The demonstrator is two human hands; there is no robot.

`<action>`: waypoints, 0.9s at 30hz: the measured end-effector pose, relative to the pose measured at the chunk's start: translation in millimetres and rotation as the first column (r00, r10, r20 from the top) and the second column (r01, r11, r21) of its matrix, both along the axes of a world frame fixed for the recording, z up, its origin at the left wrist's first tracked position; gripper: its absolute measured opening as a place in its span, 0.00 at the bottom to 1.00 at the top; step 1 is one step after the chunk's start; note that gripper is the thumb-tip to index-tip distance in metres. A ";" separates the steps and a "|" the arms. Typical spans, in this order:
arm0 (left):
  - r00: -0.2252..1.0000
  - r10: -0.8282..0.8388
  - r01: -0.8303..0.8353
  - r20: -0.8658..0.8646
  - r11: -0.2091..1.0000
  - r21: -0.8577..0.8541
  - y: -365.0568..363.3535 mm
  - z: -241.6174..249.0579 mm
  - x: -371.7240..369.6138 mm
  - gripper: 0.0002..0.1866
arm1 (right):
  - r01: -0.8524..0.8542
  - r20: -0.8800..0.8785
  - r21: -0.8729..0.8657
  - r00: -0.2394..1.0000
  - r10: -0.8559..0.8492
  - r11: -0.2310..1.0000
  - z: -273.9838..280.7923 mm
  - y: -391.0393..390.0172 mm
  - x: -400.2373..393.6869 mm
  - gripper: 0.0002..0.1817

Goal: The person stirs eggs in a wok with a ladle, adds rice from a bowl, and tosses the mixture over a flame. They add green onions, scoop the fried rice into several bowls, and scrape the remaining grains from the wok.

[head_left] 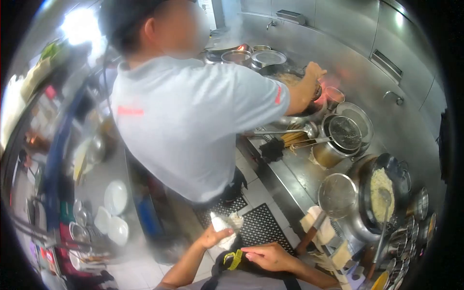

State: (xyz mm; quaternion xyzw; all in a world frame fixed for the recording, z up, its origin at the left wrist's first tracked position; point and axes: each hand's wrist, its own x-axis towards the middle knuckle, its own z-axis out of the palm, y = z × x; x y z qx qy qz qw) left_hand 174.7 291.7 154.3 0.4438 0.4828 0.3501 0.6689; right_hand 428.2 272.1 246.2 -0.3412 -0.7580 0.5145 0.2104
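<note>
My left hand [215,237] is closed around a crumpled white cloth [227,226], held low in front of my body. Beside it, on the right, my right hand [268,256] has its fingers stretched out toward the left and holds nothing. Its fingertips are close to a yellow-green strap [234,260] at my waist. To the right on the stove, a wok [363,198] holds pale yellow food [380,186] with a ladle [385,198] resting in it. A round strainer [337,195] lies at the wok's left side.
A co-worker [179,121] in a light shirt stands close ahead, one arm over another wok near a flame. Strainers rest on a pot [328,153] at the right. White plates [116,198] lie on the left counter [104,166]. Black perforated mats [263,227] cover part of the floor.
</note>
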 end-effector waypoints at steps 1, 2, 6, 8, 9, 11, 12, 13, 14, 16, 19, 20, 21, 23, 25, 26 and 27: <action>1.000 0.011 -0.011 0.007 0.999 -0.033 2.2 -12.9 -11.0 0.21 | -0.011 0.008 -0.046 1.000 0.012 0.999 -4.8 7.3 -10.8 0.15; 1.000 0.006 -0.005 0.017 0.998 -0.063 5.6 -13.4 -18.8 0.20 | 0.000 -0.005 -0.051 1.000 0.000 0.999 -9.1 12.5 -21.2 0.15; 0.999 -0.044 0.040 -0.021 0.982 -0.186 16.1 -9.9 -39.8 0.19 | -0.007 -0.028 -0.066 1.000 0.006 0.998 -21.5 31.3 -55.0 0.15; 0.997 -0.068 0.065 -0.024 0.991 -0.116 21.0 -6.5 -46.9 0.20 | -0.040 -0.028 -0.053 0.999 0.039 0.998 -21.0 42.1 -69.6 0.14; 0.996 -0.061 0.056 -0.066 0.995 -0.079 19.3 -11.5 -51.7 0.20 | -0.063 -0.029 -0.049 0.998 0.062 0.997 -25.3 46.7 -76.0 0.14; 0.989 -0.071 0.064 -0.128 0.996 -0.053 17.1 -21.7 -63.3 0.21 | -0.083 -0.058 -0.031 0.995 0.081 0.996 -27.0 59.1 -91.5 0.13; 0.994 -0.040 0.033 -0.099 0.997 -0.076 14.1 -22.9 -69.3 0.20 | -0.086 -0.081 -0.023 0.993 0.084 0.996 -23.6 64.2 -97.1 0.13; 0.998 -0.011 0.005 -0.063 0.995 -0.102 9.0 -23.1 -71.7 0.20 | -0.086 -0.097 -0.020 0.992 0.084 0.996 -21.7 65.1 -100.1 0.13; 0.999 0.019 -0.022 -0.028 0.993 -0.115 10.9 -19.4 -73.1 0.20 | -0.102 -0.113 -0.017 0.989 0.099 0.995 -22.9 67.7 -103.6 0.12; 0.997 0.032 -0.039 -0.065 0.992 -0.122 8.9 -21.9 -75.8 0.20 | -0.155 -0.152 -0.002 0.976 0.153 0.988 -24.3 76.9 -110.6 0.12; 0.981 0.044 -0.055 -0.191 0.997 -0.050 7.7 -29.3 -81.3 0.20 | -0.172 -0.130 -0.015 0.977 0.169 0.985 -13.6 87.5 -115.5 0.12; 0.970 0.044 -0.051 -0.240 0.999 -0.020 6.7 -32.3 -79.9 0.21 | -0.181 -0.144 0.001 0.973 0.179 0.984 -12.4 91.0 -117.2 0.12; 0.983 0.045 -0.054 -0.176 0.997 -0.051 4.4 -35.0 -78.4 0.20 | -0.183 -0.156 0.009 0.971 0.182 0.983 -11.2 91.6 -117.5 0.12; 0.998 0.039 -0.043 -0.047 0.993 -0.107 6.2 -29.4 -79.6 0.19 | -0.213 -0.087 -0.027 0.974 0.210 0.977 -23.7 87.9 -117.3 0.12; 0.995 0.085 -0.089 -0.047 0.993 -0.083 9.7 -7.9 -76.8 0.17 | -0.223 -0.090 0.032 0.970 0.225 0.974 -28.7 89.0 -117.8 0.11; 0.993 0.109 -0.112 -0.045 0.991 -0.072 8.3 -1.7 -72.9 0.17 | -0.228 -0.088 0.060 0.968 0.233 0.972 -28.9 88.7 -117.0 0.11; 0.994 0.105 -0.109 -0.042 0.990 -0.095 6.3 -7.6 -73.6 0.20 | -0.233 -0.099 0.030 0.967 0.235 0.972 -24.7 89.7 -116.7 0.11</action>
